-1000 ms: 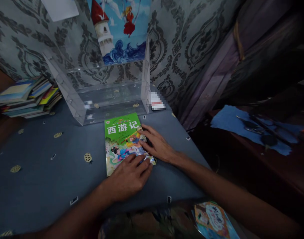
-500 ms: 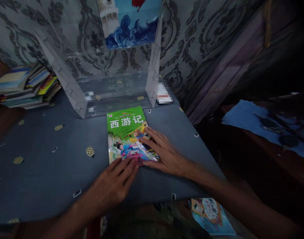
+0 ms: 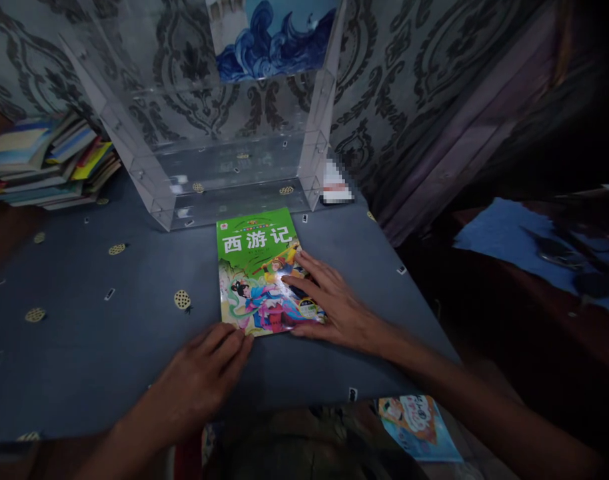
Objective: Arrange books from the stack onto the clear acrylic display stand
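Note:
A green picture book (image 3: 257, 263) lies flat on the blue-grey tablecloth (image 3: 84, 333), just in front of a clear acrylic shelf (image 3: 219, 173). My right hand (image 3: 334, 303) rests flat on the book's right lower part, fingers spread. My left hand (image 3: 202, 380) lies flat on the cloth just below the book's lower left corner, fingertips at its edge, fingers stretched out. Neither hand grips anything.
A stack of books (image 3: 49, 163) sits at the far left by the patterned wall. Another picture book (image 3: 417, 427) lies below the table's front edge at the right. A dark area with a blue cloth (image 3: 514, 237) lies to the right.
My left hand has slid back off the book's lower cover onto the cloth. The right hand stays on the book. The view has tilted down slightly.

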A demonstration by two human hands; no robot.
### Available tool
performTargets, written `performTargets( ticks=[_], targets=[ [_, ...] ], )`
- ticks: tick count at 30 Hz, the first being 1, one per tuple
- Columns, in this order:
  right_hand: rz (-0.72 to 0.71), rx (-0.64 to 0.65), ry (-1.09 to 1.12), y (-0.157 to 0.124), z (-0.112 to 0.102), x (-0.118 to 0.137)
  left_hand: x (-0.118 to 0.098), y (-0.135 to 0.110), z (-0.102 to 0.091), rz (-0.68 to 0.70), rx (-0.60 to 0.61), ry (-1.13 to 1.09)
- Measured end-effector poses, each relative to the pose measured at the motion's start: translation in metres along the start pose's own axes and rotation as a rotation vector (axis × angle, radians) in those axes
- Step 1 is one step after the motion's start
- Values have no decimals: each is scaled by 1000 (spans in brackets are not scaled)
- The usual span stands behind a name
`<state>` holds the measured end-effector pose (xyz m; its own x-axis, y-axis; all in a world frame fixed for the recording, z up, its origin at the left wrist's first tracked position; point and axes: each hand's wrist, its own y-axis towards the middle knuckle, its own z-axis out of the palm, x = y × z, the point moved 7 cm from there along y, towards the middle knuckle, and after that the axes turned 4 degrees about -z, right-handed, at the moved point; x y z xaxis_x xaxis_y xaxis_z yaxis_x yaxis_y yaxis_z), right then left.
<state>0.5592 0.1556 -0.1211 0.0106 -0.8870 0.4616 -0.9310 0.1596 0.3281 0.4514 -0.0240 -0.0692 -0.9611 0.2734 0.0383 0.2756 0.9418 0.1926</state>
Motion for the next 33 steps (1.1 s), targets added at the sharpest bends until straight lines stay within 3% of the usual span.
performTargets(
  ticks=[9,15,24,28,33],
  targets=[
    [6,29,-32,0,0,1,1,7,-4,-26,-94,-38],
    [11,29,-40,0,-2,5,16,18,-4,-106,-141,-87],
    [4,39,-166,23,-10,25,52,35,35,-325,-148,-112],
    [-34,27,-206,34,1,38,56,34,50,-374,-131,-152],
    [-42,33,-238,40,18,43,54,33,54,-354,-149,-120]
  ],
)
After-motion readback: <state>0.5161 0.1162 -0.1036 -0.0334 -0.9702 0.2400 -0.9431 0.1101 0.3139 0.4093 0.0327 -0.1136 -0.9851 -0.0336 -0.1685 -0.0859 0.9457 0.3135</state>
